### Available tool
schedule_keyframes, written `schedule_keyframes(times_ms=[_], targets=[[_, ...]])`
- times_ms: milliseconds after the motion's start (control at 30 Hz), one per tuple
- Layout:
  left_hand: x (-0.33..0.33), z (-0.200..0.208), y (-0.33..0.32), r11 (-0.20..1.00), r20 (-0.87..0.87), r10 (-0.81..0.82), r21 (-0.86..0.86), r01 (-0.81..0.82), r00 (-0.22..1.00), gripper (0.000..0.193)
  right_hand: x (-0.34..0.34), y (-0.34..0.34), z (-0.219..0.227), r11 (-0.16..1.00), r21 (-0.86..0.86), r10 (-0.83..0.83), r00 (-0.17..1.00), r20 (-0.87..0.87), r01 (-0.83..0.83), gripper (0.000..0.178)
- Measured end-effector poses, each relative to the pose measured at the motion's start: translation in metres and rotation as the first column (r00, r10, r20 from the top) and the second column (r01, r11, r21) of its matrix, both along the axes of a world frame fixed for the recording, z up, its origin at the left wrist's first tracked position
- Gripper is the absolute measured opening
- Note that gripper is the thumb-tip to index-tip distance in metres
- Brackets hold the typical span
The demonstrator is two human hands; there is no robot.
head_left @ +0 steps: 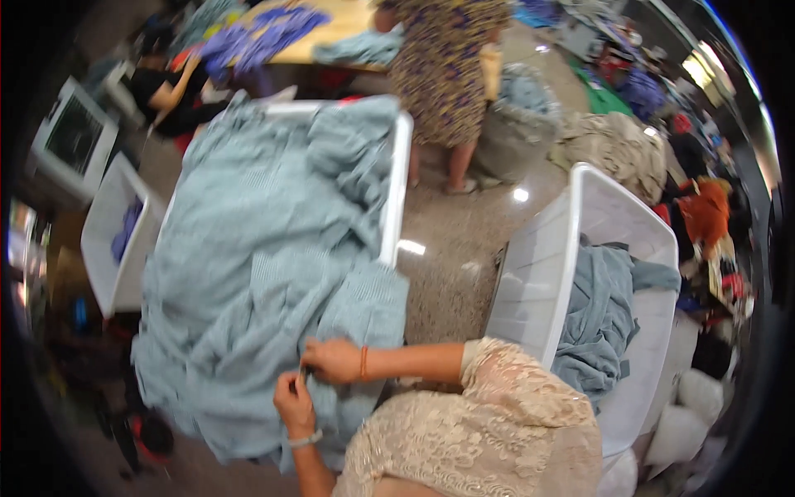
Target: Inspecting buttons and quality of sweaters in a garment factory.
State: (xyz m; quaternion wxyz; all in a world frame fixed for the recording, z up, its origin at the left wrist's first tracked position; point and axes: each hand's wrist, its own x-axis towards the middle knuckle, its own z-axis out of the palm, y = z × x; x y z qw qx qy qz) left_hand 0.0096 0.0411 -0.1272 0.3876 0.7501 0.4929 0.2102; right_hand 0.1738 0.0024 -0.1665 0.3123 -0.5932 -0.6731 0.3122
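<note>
Head view: pale-blue fabric (257, 207) covers white bin's (400, 182) near edge
Left hand (293, 404): pinching unclear small item (303, 374)
Right hand (333, 360): curled, can't tell grip

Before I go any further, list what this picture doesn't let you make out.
- Head view: what, if anything, sits between the fingertips of the left hand and right hand; too small and blurred.
- Head view: the inside bottom of the large white bin; pale blue cloth covers it.
- Head view: the standing person's head; cut off by the top edge.
</note>
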Motion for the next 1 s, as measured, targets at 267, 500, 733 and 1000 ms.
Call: schedule_keyframes(times_ms=[267, 500, 733, 1000], targets=[[-0.021, 0.015, -0.025, 0.992, -0.079, -0.038, 0.118, 0.047, 0.996, 0.003, 0.018, -0.029, 0.011, 0.997, 0.08, 0.022, 0.999, -0.048, -0.018, 0.019], [-0.015, 0.012, -0.018, 0.994, -0.046, 0.097, 0.062, -0.094, 0.994, 0.016, 0.022, -0.024, 0.015, 0.995, 0.073, 0.075, 0.996, -0.055, -0.071, 0.014], [0.001, 0.005, -0.007, 0.998, -0.144, 0.061, 0.036, -0.056, 0.988, 0.036, 0.024, -0.023, 0.015, 0.995, 0.014, 0.095, 0.994, -0.058, -0.094, 0.015], [0.008, 0.012, 0.0, 0.999, -0.194, -0.008, -0.042, 0.0, 0.981, 0.049, 0.027, -0.021, 0.015, 0.994, 0.033, 0.108, 0.991, -0.082, -0.106, 0.017]])
